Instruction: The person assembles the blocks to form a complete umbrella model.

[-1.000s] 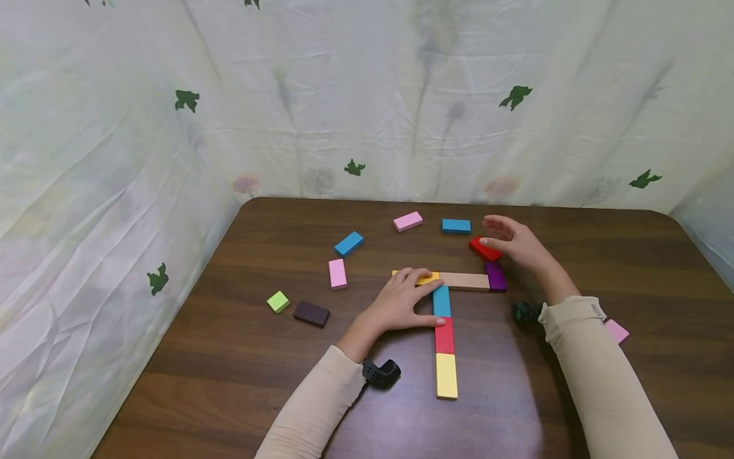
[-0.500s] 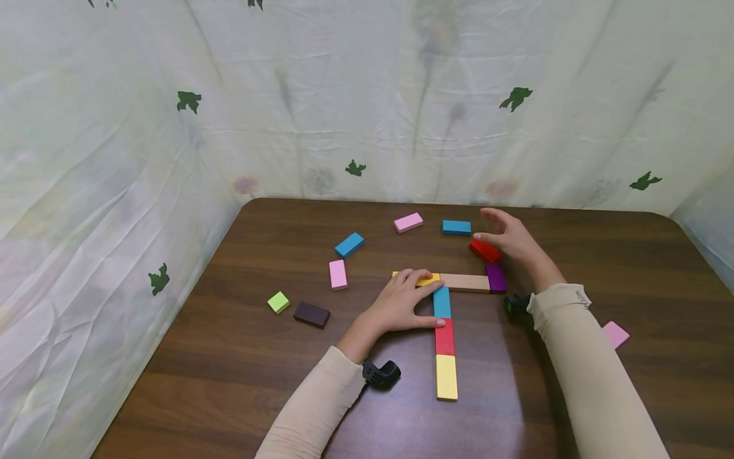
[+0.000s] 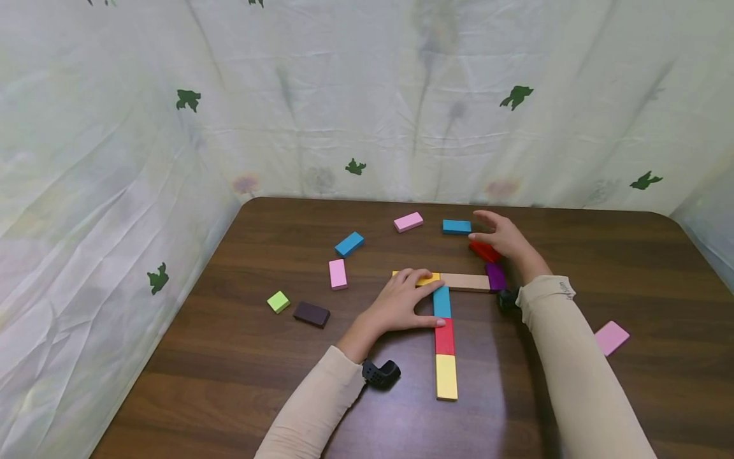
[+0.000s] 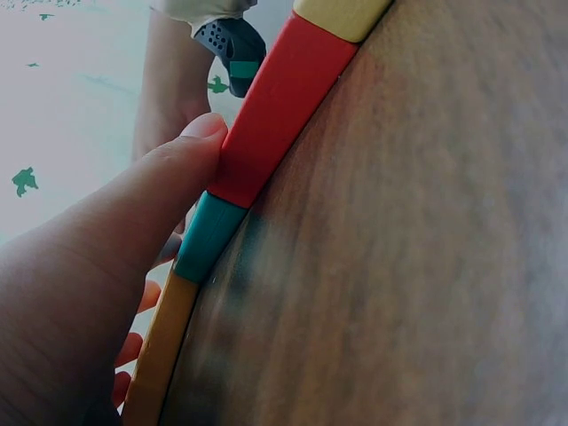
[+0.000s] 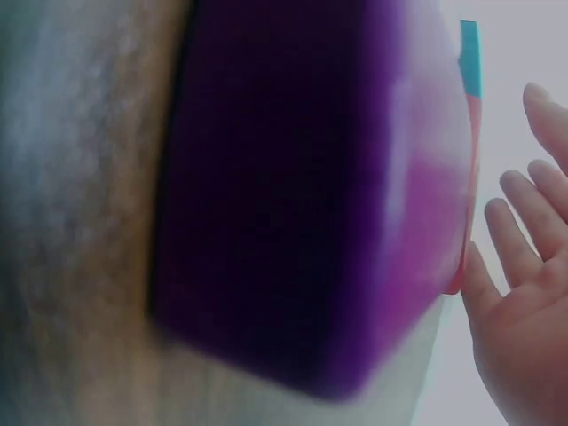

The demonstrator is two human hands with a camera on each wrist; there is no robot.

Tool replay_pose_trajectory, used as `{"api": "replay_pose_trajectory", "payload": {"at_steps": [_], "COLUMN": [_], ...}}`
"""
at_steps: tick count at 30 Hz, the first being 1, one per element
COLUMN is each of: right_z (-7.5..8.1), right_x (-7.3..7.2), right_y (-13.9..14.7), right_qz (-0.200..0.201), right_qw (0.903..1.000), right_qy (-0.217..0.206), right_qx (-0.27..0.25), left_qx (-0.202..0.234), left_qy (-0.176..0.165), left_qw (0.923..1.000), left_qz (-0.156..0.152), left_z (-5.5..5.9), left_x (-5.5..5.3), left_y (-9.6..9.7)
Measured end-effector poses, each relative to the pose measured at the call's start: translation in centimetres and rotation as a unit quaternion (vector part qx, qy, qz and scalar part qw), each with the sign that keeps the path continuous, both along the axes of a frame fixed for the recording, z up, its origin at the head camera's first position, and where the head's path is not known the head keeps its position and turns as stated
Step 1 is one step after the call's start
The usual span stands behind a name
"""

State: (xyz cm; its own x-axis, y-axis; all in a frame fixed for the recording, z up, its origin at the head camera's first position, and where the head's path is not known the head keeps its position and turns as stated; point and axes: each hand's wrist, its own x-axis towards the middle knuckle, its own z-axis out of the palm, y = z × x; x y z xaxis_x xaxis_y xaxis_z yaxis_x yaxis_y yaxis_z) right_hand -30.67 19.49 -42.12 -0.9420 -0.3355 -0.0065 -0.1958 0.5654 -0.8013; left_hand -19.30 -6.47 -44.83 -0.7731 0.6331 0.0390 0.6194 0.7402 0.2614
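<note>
My left hand (image 3: 397, 305) rests over a T of flat blocks, fingertips at the orange block (image 3: 433, 276), thumb on a red block (image 3: 445, 339). In the left wrist view the thumb touches that block's side; a teal-blue block (image 4: 209, 235) follows. A yellow block (image 3: 446, 377) ends the stem; a beige block (image 3: 464, 282) and a purple block (image 3: 496, 278) extend the bar rightward. My right hand (image 3: 509, 245) hovers with loose fingers over another red block (image 3: 483, 251), thumb near a blue block (image 3: 456, 227). Close up, the purple block (image 5: 266, 195) is blurred in the right wrist view.
A pink block (image 3: 408, 222), another blue block (image 3: 349, 244), an upright-lying pink block (image 3: 338, 274), a lime block (image 3: 278, 302) and a dark block (image 3: 311, 314) lie left and behind on the wooden table (image 3: 212, 357). One more pink block (image 3: 611, 338) is beside my right forearm.
My right hand has shifted left from the far red block toward the blue block, and the forearm uncovers more of the right-hand pink block. My left hand and the blocks stay put.
</note>
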Motion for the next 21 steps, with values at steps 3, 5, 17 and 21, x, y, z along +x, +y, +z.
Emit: {"api": "replay_pose_trajectory", "payload": {"at_steps": [3,5,17,21], "right_z": [-0.1,-0.1,-0.1,-0.3], "right_x": [-0.1,-0.1,-0.1,-0.1], "right_y": [-0.2,-0.4,-1.0,-1.2], "right_qz": [-0.003,-0.002,-0.010,-0.017], "right_qw": [0.9997,0.9993,0.9970,0.9976], "right_qy": [-0.013,-0.016,-0.026,-0.013], "right_qx": [0.020,0.033,0.073,0.066], "left_qx": [0.000,-0.001,-0.001,0.001], "left_qy": [-0.001,-0.001,0.005,0.004], "left_qw": [1.0000,1.0000,1.0000,1.0000], "left_qz": [-0.001,-0.001,-0.001,-0.001], "left_z": [0.0,0.0,0.0,0.0], "left_x": [0.0,0.0,0.0,0.0], "left_y": [0.0,0.0,0.1,0.0]}}
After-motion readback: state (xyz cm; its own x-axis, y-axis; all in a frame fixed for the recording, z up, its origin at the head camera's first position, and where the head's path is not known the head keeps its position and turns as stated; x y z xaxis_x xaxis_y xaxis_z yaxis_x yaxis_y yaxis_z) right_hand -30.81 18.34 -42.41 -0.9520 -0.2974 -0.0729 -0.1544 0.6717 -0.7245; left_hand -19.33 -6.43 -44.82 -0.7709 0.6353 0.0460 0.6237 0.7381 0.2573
